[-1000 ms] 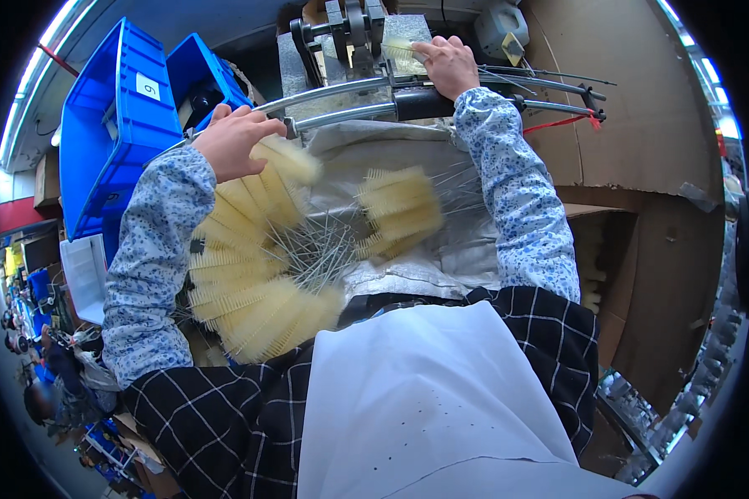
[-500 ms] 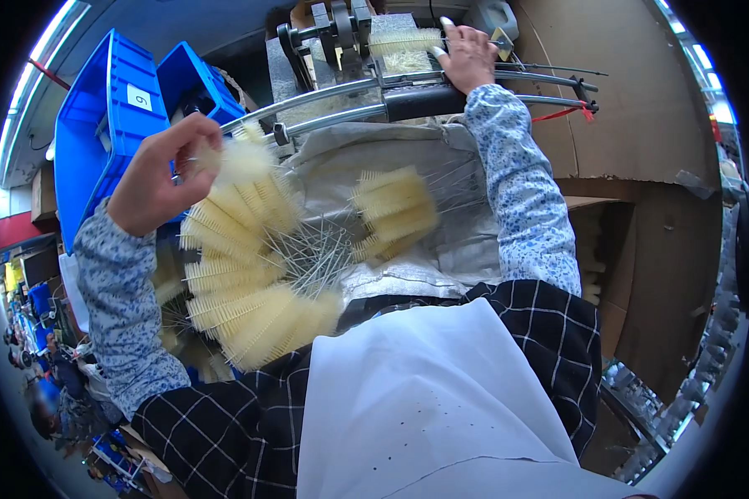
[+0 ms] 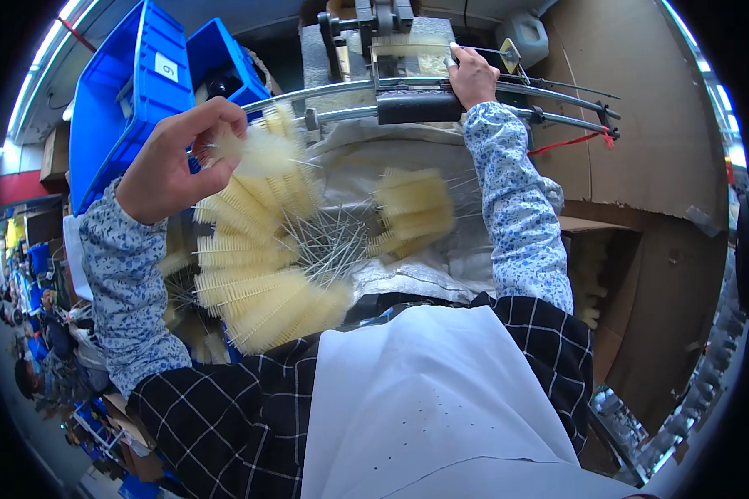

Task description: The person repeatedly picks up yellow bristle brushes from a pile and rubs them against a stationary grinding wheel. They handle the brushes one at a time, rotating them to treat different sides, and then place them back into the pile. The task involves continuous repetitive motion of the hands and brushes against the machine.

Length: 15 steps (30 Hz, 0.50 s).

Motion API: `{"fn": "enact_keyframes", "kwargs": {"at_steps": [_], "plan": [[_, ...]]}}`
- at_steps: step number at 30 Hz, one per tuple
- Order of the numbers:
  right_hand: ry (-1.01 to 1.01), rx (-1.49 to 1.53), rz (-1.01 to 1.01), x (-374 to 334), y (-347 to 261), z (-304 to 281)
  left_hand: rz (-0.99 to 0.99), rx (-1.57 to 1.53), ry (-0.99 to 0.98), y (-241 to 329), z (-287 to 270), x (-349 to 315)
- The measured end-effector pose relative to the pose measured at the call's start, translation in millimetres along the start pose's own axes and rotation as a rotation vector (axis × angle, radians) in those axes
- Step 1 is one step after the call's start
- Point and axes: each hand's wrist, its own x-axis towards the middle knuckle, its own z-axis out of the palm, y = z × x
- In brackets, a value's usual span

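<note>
My left hand (image 3: pixel 179 158) is closed around a pale bristle brush (image 3: pixel 262 154), held above the left side of a heap of similar brushes (image 3: pixel 245 258). Thin wire stems (image 3: pixel 329 241) of the heaped brushes cross in its middle. At the far side, my right hand (image 3: pixel 474 76) bends its fingers over the right end of a machine carriage (image 3: pixel 416 106) that has a dark padded front. Another pale brush (image 3: pixel 412 47) lies across the machine, just left of my right fingertips. Whether those fingertips touch this brush I cannot tell.
Two steel rails (image 3: pixel 549 90) run across in front of the machine (image 3: pixel 316 58). Blue bins (image 3: pixel 162 91) stand at the far left. A smaller stack of brushes (image 3: pixel 412 208) lies on pale cloth (image 3: pixel 349 150). Tall cardboard (image 3: pixel 632 108) walls the right side.
My left hand has tilted and turned, bringing its brush a little to the right. My right hand's fingers have drawn in from a wider spread. The whole view has shifted slightly.
</note>
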Motion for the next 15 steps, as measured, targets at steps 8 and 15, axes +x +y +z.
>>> {"fn": "enact_keyframes", "kwargs": {"at_steps": [8, 15], "plan": [[-0.117, -0.047, 0.037, -2, -81, 9, -0.045, -0.006, -0.056, 2, 3, 3], [-0.153, -0.028, 0.056, -2, -84, 7, 0.067, -0.024, -0.071, 5, 12, 17]]}}
